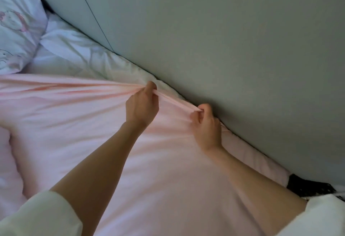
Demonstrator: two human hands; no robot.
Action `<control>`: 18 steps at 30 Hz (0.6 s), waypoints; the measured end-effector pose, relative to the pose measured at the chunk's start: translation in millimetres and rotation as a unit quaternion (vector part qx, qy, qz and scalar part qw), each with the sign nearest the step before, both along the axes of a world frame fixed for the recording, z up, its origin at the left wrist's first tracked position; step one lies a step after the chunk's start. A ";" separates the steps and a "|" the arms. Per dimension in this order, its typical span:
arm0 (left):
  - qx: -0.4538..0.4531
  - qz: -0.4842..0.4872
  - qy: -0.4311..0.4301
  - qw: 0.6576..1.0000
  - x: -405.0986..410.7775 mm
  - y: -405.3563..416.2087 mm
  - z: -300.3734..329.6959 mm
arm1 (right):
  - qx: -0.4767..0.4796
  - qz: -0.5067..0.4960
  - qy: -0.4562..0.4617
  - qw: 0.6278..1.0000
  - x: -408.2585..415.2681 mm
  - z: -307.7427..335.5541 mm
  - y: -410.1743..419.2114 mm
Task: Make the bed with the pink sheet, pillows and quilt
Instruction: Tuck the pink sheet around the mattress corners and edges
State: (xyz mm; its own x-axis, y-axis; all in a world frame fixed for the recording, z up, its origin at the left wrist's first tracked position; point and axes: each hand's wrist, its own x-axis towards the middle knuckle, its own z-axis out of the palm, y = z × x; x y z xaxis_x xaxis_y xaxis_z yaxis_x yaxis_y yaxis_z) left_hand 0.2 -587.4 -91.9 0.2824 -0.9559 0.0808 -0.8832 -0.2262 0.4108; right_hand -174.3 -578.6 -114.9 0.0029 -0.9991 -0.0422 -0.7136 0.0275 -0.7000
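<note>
Grey wall (242, 39) runs right beside the bed; I've got my left hand (142, 105) and right hand (206, 125) both pinching the pink sheet (149, 161) edge there, arms stretched forward.

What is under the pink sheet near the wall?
Beyond the pink sheet edge, gripped by the left hand and right hand, a white layer shows. Whatever lies beneath the sheet itself is covered.

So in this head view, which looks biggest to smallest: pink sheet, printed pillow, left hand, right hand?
1. pink sheet
2. printed pillow, partly cut off
3. left hand and right hand look alike; not ranked.
</note>
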 end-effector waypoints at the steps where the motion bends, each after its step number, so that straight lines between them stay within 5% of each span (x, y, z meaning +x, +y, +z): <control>1: -0.016 -0.017 0.026 0.999 -1.8 -4.5 1.1 | -0.010 0.002 -0.021 1.000 -1.9 -1.2 1.2; 4: -0.009 -0.060 0.055 0.997 2.1 -13.0 -4.8 | -0.009 0.085 -0.034 0.996 -11.5 -4.6 -2.4; 9: 0.052 -0.156 0.022 0.986 9.2 -17.7 -24.2 | -0.051 0.262 0.109 0.957 -15.4 -26.1 -4.0; 18: 0.000 -0.315 -0.115 0.942 11.7 -28.8 -44.0 | 0.070 0.229 0.186 0.953 4.9 -49.7 -23.8</control>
State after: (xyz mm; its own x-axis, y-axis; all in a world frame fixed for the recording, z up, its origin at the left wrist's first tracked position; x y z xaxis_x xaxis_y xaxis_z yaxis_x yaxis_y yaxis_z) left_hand 11.9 -616.2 -136.0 -0.3660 -0.9279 0.0704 -0.9077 0.3727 0.1930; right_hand -169.4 -602.4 -164.7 0.3969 -0.8809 -0.2577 -0.8708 -0.2726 -0.4092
